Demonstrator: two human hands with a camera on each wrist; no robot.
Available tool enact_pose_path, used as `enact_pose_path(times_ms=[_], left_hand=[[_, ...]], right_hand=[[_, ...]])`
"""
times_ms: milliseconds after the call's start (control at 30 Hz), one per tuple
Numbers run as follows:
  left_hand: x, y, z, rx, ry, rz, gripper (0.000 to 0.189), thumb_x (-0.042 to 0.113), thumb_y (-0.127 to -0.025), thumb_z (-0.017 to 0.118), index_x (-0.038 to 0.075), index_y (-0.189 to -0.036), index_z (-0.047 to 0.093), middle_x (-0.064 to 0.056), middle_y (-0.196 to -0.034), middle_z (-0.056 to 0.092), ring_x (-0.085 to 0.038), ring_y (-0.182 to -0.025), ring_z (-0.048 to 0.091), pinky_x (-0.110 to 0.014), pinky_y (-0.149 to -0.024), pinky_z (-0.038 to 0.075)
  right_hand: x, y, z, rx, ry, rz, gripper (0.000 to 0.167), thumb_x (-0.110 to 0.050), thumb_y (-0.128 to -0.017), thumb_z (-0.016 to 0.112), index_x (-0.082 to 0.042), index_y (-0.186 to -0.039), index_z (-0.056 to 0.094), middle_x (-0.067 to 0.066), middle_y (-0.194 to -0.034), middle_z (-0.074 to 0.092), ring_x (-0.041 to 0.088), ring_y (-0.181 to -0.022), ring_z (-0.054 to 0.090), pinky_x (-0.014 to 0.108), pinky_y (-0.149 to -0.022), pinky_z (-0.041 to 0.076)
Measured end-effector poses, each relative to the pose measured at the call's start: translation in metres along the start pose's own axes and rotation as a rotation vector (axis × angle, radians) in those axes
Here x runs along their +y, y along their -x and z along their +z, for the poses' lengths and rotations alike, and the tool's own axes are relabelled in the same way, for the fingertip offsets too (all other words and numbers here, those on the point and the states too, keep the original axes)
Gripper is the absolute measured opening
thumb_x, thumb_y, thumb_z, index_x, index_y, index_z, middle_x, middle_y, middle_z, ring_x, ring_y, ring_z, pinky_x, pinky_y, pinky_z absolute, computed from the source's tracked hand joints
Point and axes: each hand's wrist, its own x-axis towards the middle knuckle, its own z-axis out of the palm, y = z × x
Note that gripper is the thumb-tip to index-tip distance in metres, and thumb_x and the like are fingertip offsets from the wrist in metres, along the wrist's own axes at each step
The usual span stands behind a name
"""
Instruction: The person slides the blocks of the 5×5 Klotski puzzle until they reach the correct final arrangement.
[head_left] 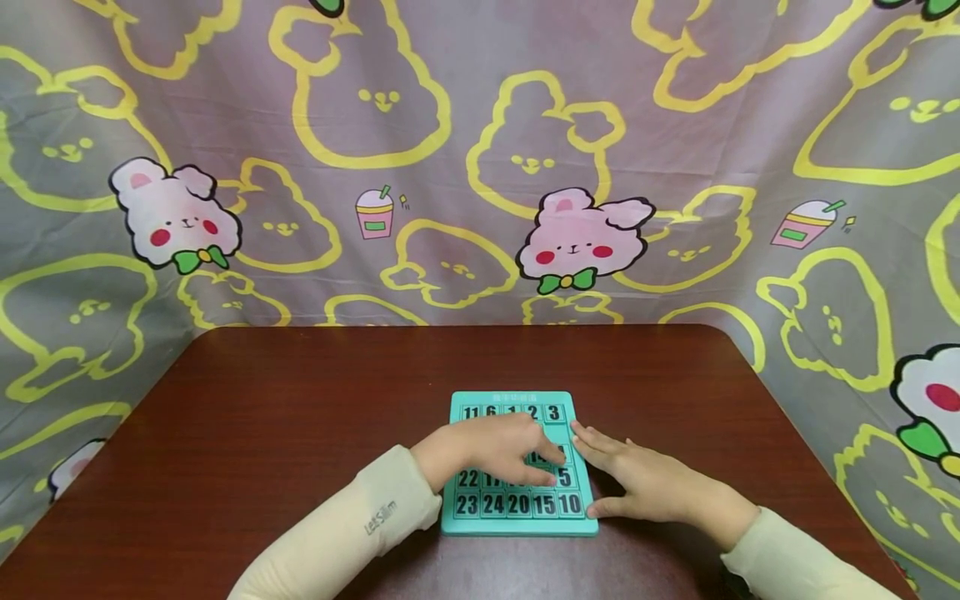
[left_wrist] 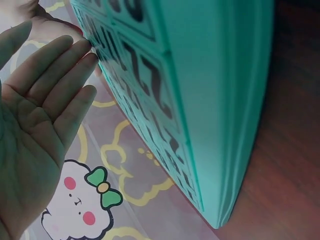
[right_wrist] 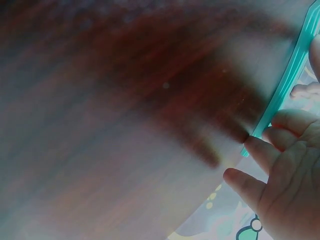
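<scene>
A turquoise number sliding puzzle (head_left: 519,528) lies flat on the table, its black-numbered tiles in rows. My left hand (head_left: 504,443) reaches across it from the left, fingertips on or just over the tiles near the right side, covering much of the middle rows. A bare turquoise gap shows below the 3 tile. Beside the right rim rests my right hand (head_left: 641,477), fingers extended and touching the frame, thumb by the lower right corner. The left wrist view has the left palm (left_wrist: 32,120) with straight fingers next to the puzzle's side (left_wrist: 205,90). Extended right fingers (right_wrist: 260,152) meet the rim in the right wrist view.
The dark reddish-brown wooden table (head_left: 300,400) extends around the puzzle to both sides and behind it. A grey-pink curtain (head_left: 465,192) with yellow outlines and cartoon rabbits hangs along the table's back and sides.
</scene>
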Motion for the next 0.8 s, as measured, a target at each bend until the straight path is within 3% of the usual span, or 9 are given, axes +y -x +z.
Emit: enact_pose_path(times_ms=[100, 300, 367, 400, 467, 533, 600, 800], left_hand=[[-0.002, -0.001, 0.0, -0.001, 0.003, 0.0, 0.042, 0.037, -0.1, 0.059, 0.016, -0.136, 0.063, 0.004, -0.134, 0.064, 0.009, -0.091, 0.067, -0.011, -0.09, 0.049], [-0.012, -0.006, -0.002, 0.025, 0.008, -0.009, 0.041, 0.035, -0.1, 0.059, 0.015, -0.135, 0.063, 0.004, -0.135, 0.064, 0.002, -0.115, 0.062, -0.017, -0.098, 0.048], [-0.015, -0.007, -0.004, 0.033, 0.026, -0.025, 0.04, 0.033, -0.099, 0.059, 0.015, -0.135, 0.063, 0.003, -0.134, 0.064, 0.003, -0.107, 0.065, -0.014, -0.092, 0.049], [-0.016, -0.008, -0.004, 0.034, 0.036, -0.032, 0.04, 0.032, -0.099, 0.06, 0.015, -0.135, 0.063, 0.003, -0.134, 0.064, 0.003, -0.093, 0.067, -0.013, -0.086, 0.05], [-0.018, -0.009, -0.006, 0.036, 0.045, -0.048, 0.04, 0.032, -0.099, 0.06, 0.015, -0.136, 0.063, 0.003, -0.134, 0.064, 0.003, -0.071, 0.061, -0.013, -0.075, 0.048], [-0.02, -0.011, -0.007, 0.035, 0.038, -0.06, 0.04, 0.032, -0.099, 0.06, 0.015, -0.136, 0.063, 0.002, -0.134, 0.064, 0.0, -0.06, 0.053, -0.015, -0.07, 0.046], [-0.021, -0.012, -0.008, 0.035, 0.018, -0.067, 0.04, 0.033, -0.099, 0.06, 0.016, -0.135, 0.063, 0.003, -0.134, 0.065, 0.001, -0.065, 0.057, -0.014, -0.071, 0.046], [-0.019, -0.014, -0.009, 0.023, -0.031, -0.087, 0.041, 0.035, -0.099, 0.06, 0.018, -0.136, 0.063, 0.006, -0.134, 0.064, 0.002, -0.102, 0.065, -0.016, -0.088, 0.051]], right_hand=[[0.0, 0.0, 0.0, -0.005, -0.003, 0.006, 0.094, -0.065, -0.087, 0.059, -0.005, -0.155, 0.033, 0.012, -0.166, 0.017, 0.036, -0.147, 0.032, 0.072, -0.105, 0.032], [0.0, -0.001, -0.001, -0.008, -0.003, 0.003, 0.094, -0.066, -0.087, 0.059, -0.007, -0.155, 0.032, 0.013, -0.167, 0.017, 0.036, -0.146, 0.034, 0.072, -0.105, 0.033], [0.0, -0.001, -0.001, -0.008, -0.002, 0.002, 0.094, -0.065, -0.087, 0.059, -0.007, -0.155, 0.032, 0.013, -0.166, 0.017, 0.036, -0.146, 0.034, 0.072, -0.104, 0.033], [0.0, -0.001, -0.001, -0.007, -0.002, 0.002, 0.094, -0.065, -0.087, 0.059, -0.007, -0.155, 0.032, 0.013, -0.166, 0.017, 0.036, -0.146, 0.034, 0.072, -0.104, 0.033], [0.0, -0.001, -0.001, -0.007, -0.004, 0.002, 0.094, -0.065, -0.087, 0.06, -0.007, -0.156, 0.032, 0.013, -0.166, 0.017, 0.037, -0.146, 0.034, 0.073, -0.104, 0.033], [0.0, -0.001, -0.001, -0.009, -0.011, 0.006, 0.094, -0.064, -0.087, 0.06, -0.007, -0.156, 0.031, 0.013, -0.167, 0.016, 0.036, -0.147, 0.033, 0.073, -0.105, 0.032], [-0.001, -0.001, -0.002, -0.014, -0.019, 0.008, 0.095, -0.065, -0.087, 0.06, -0.008, -0.156, 0.03, 0.013, -0.167, 0.015, 0.037, -0.147, 0.032, 0.072, -0.105, 0.032], [-0.001, 0.0, -0.002, -0.022, -0.043, 0.006, 0.095, -0.063, -0.087, 0.061, -0.007, -0.156, 0.029, 0.014, -0.167, 0.014, 0.038, -0.149, 0.029, 0.071, -0.107, 0.031]])
